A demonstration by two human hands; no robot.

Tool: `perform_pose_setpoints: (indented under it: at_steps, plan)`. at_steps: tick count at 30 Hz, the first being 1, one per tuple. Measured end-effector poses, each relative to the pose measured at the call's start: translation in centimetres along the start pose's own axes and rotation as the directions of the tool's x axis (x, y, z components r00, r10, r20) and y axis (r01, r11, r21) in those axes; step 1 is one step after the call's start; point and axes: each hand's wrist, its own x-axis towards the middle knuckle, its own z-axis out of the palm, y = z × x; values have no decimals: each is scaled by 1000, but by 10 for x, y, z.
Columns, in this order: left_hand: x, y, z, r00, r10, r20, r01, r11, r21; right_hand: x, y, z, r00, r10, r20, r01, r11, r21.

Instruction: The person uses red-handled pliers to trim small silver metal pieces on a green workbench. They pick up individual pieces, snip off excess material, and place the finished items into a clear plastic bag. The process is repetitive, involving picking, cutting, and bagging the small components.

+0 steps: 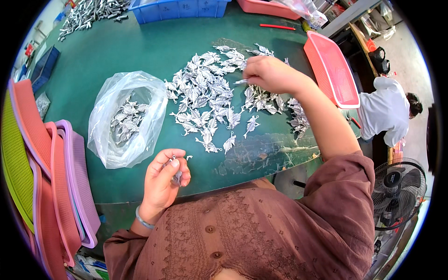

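My left hand point(163, 179) is close to the table's near edge, its fingers curled round silver fishbone-shaped charms point(177, 178). One or more of these metal pieces peeks out between thumb and fingers; the exact number is hidden. Farther off to the right, my right hand point(270, 73) pinches a fishbone charm point(241, 81) above the table. Left of it spreads a loose heap of the same charms point(203, 86), with a smaller group point(266, 100) lying beneath my right wrist. A clear plastic bag point(99, 126) stands open on the left, partly filled with charms point(128, 120).
The green tabletop point(93, 56) carries a blue bin point(179, 11), a heap of grey metal pieces point(91, 16), a red pencil point(277, 26) and a pink basket point(330, 70). Stacked plastic baskets point(77, 182) crowd the left. Another person point(385, 112) and a fan point(396, 186) are right.
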Motion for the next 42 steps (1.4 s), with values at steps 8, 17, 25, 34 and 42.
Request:
perform_pose_setpoints:
  at_steps: [8,17,25,34,42]
  plan:
    - [0,-1,-2,999,4,45,-2,1000,-31,-105,-13,-51,886,322,334,-305,947,-104]
    - [1,2,-1,999,-23,38,24,1000,-20,-69,-31,-42,960,207,191,-191,977,-98]
    - [0,3,-1,999,-39,18,39,999,38,45,-40,19,961,-274,-42,241,902,-357]
    - [2,2,-2,998,-46,43,45,999,28,41,-20,18,999,-26,41,46,786,-616]
    - [2,3,-1,998,-29,55,26,999,44,34,-28,0,992,93,89,-32,849,-527]
